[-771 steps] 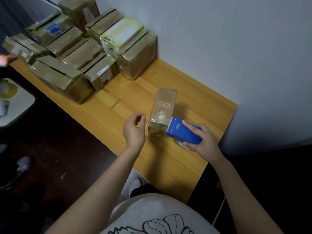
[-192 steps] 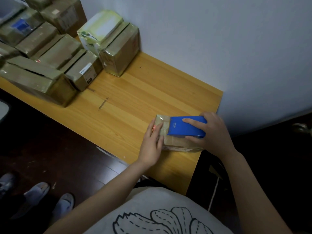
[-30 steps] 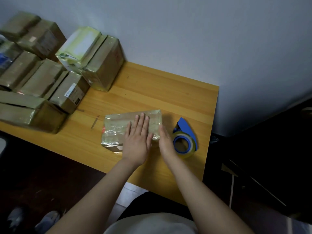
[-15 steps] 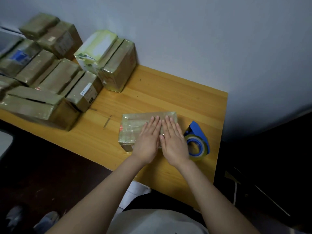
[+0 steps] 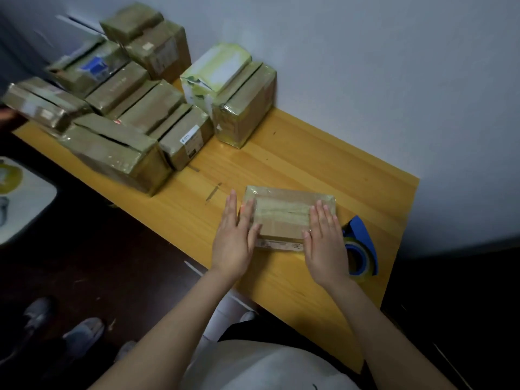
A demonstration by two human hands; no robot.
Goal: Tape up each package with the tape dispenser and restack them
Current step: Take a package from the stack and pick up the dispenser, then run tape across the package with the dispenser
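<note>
Package: it is lying flat near the front edge of the worktop, well apart from the others, with shiny tape running along its top.
Left hand: I am laying it with fingers straight against the package's left end, gripping nothing, probably to rub the tape down over that end.
Right hand: I am pressing it flat, fingers straight, on the right end of the top. Together my hands are bracketing the package so it is not sliding.
Tape dispenser: it is lying on its side just beside my right hand, near the worktop's right edge, handy for another strip.
Stack: the other packages are crowding the far left, against the wall.
Room: bare wood is lying open between package and stack, so I am judging a leftward carry easiest. To the right, the dispenser and the edge are leaving little margin.
</note>
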